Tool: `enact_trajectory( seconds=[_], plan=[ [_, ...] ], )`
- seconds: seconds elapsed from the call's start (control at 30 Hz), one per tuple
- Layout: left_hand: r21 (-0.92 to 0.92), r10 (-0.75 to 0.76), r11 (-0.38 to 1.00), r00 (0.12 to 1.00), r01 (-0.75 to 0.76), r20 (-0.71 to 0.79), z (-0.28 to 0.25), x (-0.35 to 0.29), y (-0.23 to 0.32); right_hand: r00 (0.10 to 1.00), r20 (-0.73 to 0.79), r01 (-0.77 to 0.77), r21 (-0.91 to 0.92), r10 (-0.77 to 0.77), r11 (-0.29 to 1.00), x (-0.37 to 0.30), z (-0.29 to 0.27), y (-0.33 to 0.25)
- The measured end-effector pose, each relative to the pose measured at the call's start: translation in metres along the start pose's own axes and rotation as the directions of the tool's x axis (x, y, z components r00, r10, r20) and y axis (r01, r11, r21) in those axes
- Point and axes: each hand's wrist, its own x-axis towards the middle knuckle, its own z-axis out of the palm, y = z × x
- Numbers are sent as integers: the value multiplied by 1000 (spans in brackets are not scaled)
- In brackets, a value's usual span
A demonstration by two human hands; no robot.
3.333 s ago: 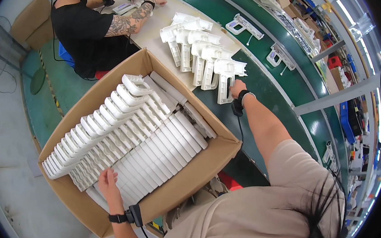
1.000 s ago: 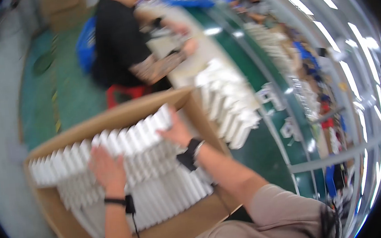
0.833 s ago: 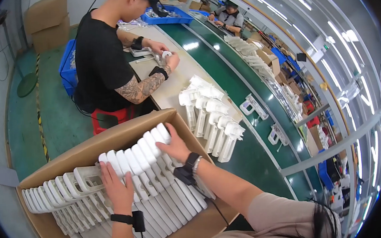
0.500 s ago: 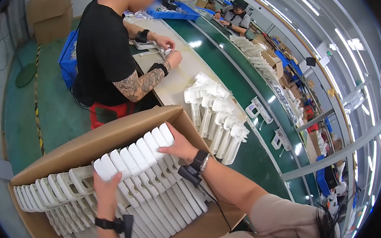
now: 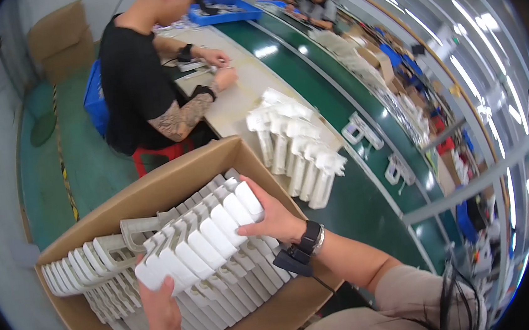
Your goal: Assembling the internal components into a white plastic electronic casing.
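A row of several white plastic housings (image 5: 203, 241), with rounded ends facing up, is squeezed between my two hands above an open cardboard box (image 5: 146, 178). My left hand (image 5: 161, 303) presses on the row's left end, thumb on the front face. At the other end, my right hand (image 5: 274, 217) clamps the last pieces, its thumb in front as well. The row is tilted, its right end higher. Beneath and behind it, more white housings (image 5: 226, 306) are packed in the box. Others with looped handles (image 5: 87, 262) stand in a line at the box's left.
A co-worker in a black shirt (image 5: 138, 82) works at a pale tabletop (image 5: 225, 109) beyond the box. White trigger-shaped shells (image 5: 294, 143) are piled there. Two white frames (image 5: 362, 131) lie on the green conveyor (image 5: 325, 106). A metal rail (image 5: 469, 200) crosses at right.
The row of housings has risen out of the packed layer and tipped, exposing its upper sides. Both hands have kept their grip at the ends. The whole view has shifted slightly.
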Motion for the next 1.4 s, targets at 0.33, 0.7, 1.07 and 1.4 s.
enact_trajectory(
  seconds=[0.33,0.7,1.07,1.4],
  plan=[
    [258,242,914,930,-314,277,102,-102,94,905,-228,364,-27,-360,931,-138,-34,-79],
    [176,76,932,644,-318,761,355,-123,8,515,-746,509,-129,-421,851,-342,-212,-98],
    [177,-208,975,290,131,934,519,-41,-252,195,-930,246,-261,-311,933,-404,-369,72],
    [672,-577,726,403,-145,710,385,-54,-256,443,-886,473,360,136,804,-448,-253,134]
  ],
)
